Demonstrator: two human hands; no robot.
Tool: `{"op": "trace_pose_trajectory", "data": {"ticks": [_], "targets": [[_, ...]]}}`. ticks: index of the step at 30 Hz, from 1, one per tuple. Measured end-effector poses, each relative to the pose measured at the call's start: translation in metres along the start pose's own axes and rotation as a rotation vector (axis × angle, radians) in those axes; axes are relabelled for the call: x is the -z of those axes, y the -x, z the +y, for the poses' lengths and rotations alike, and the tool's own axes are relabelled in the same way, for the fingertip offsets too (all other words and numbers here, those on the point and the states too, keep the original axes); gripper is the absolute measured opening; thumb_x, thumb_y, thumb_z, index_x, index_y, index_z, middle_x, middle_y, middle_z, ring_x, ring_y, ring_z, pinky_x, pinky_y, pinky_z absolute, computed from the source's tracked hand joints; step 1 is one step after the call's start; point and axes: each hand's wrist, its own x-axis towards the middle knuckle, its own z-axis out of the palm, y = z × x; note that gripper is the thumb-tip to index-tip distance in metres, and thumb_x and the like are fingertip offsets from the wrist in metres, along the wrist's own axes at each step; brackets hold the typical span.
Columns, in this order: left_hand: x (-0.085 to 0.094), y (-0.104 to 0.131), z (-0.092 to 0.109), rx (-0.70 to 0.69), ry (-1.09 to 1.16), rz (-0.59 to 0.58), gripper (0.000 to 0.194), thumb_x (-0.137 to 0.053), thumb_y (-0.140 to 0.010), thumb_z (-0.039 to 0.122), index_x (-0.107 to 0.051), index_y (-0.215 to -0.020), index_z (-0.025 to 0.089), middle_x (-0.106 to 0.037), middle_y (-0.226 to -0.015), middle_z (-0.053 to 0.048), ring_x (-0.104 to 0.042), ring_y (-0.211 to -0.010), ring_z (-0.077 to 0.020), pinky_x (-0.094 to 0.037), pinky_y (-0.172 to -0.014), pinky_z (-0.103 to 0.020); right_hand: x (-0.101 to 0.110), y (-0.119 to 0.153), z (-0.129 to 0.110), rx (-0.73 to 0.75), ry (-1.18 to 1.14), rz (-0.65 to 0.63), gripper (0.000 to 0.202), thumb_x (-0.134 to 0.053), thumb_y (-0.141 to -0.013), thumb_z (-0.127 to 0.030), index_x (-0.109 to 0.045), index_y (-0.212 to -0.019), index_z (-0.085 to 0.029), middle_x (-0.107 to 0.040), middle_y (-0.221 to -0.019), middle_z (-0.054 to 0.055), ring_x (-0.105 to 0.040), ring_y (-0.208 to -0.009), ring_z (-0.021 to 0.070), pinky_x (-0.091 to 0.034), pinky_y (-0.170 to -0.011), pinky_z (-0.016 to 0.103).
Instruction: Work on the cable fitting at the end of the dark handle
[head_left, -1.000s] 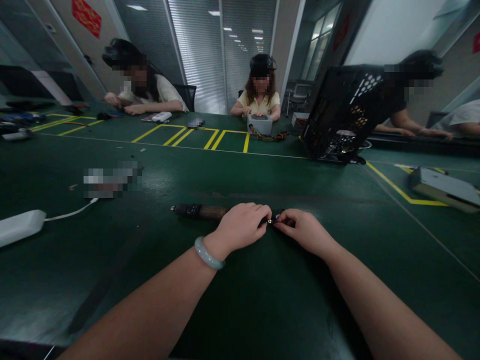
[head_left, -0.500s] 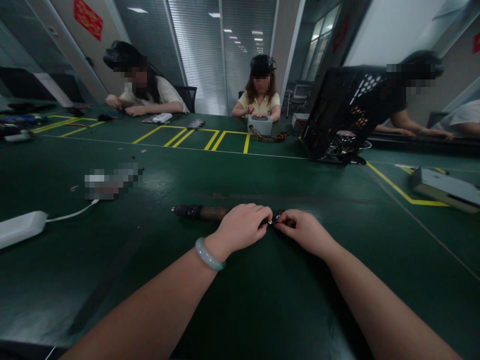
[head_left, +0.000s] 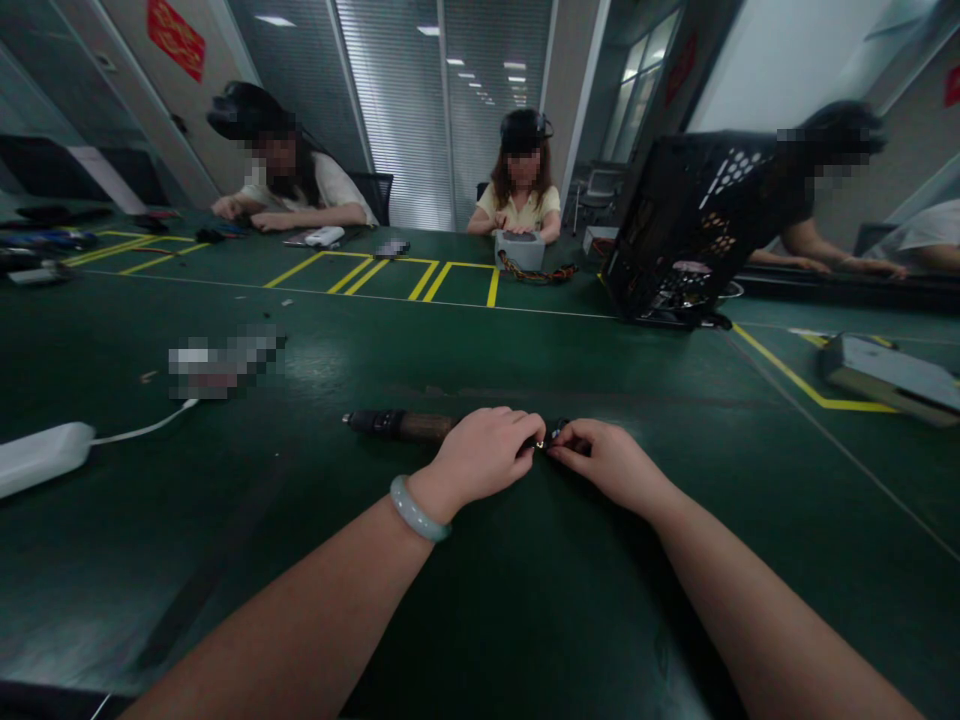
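Note:
A slim electric screwdriver (head_left: pixel 424 427) with a black front, a brown grip and a metal tip lies across the green table, its tip pointing left. My left hand (head_left: pixel 484 450) is closed over its rear part and wears a pale green bangle (head_left: pixel 415 512) at the wrist. At the tool's right end, the fingertips of my right hand (head_left: pixel 611 460) are pinched together against a small dark part (head_left: pixel 556 430). A tiny bright metal piece (head_left: pixel 540 444) shows between the two hands. My fingers hide most of that end, so what the right hand pinches is unclear.
To the left are a white power strip (head_left: pixel 45 458) with a cable and a blurred-out item (head_left: pixel 225 365). A black computer case (head_left: pixel 660 230) and a grey metal box (head_left: pixel 892 375) stand to the right. Across the table sit several people, one touching a power supply (head_left: pixel 519 250).

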Motion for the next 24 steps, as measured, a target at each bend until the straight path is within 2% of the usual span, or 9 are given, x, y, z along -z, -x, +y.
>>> {"op": "trace_pose_trajectory", "data": {"ticks": [19, 24], "targets": [[-0.0005, -0.0005, 0.0005, 0.023, 0.004, -0.01, 0.011, -0.056, -0.087, 0.024, -0.055, -0.098, 0.023, -0.062, -0.09, 0.0, -0.058, -0.085, -0.0181, -0.044, -0.075, -0.033, -0.0016, -0.0007, 0.0014, -0.005, -0.016, -0.001, 0.012, -0.062, -0.084, -0.033, -0.069, -0.085, -0.023, -0.066, -0.083, 0.0, -0.058, -0.07, 0.0145, -0.041, -0.061, 0.026], [-0.0001, -0.0001, 0.0012, 0.039, 0.012, 0.0, 0.018, -0.058, -0.086, 0.026, -0.053, -0.103, 0.024, -0.061, -0.092, 0.0, -0.058, -0.087, -0.0185, -0.045, -0.075, -0.032, -0.0014, -0.0009, 0.0012, -0.006, -0.028, -0.002, 0.013, -0.063, -0.084, -0.034, -0.068, -0.084, -0.023, -0.066, -0.082, 0.0, -0.058, -0.07, 0.0145, -0.041, -0.061, 0.026]]}}
